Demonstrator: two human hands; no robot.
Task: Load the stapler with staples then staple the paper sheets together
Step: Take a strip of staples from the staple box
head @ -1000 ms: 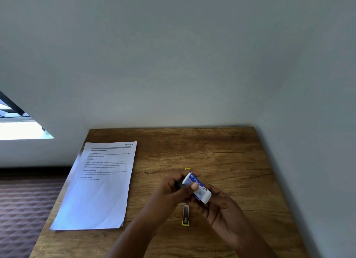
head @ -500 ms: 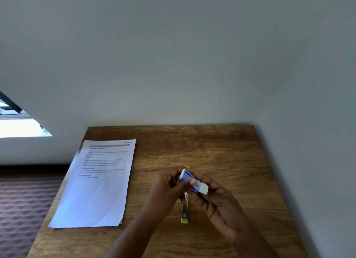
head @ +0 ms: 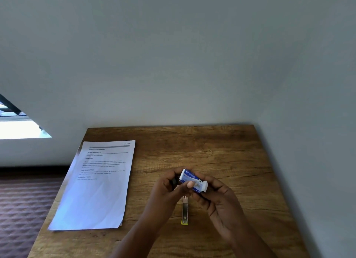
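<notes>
Holding a little blue and white staple box (head: 193, 180) up over the desk (head: 221, 151) with both hands: my left hand (head: 167, 188) pinches it, thumb on top, and my right hand (head: 219, 198) curls around its right end. Right under them the stapler (head: 185, 211) lies on the wood, metal strip showing, yellow tip towards me, the rest hidden. Further off to the left, the printed paper sheets (head: 96, 186) lie flat near the desk's edge, well apart from my hands.
</notes>
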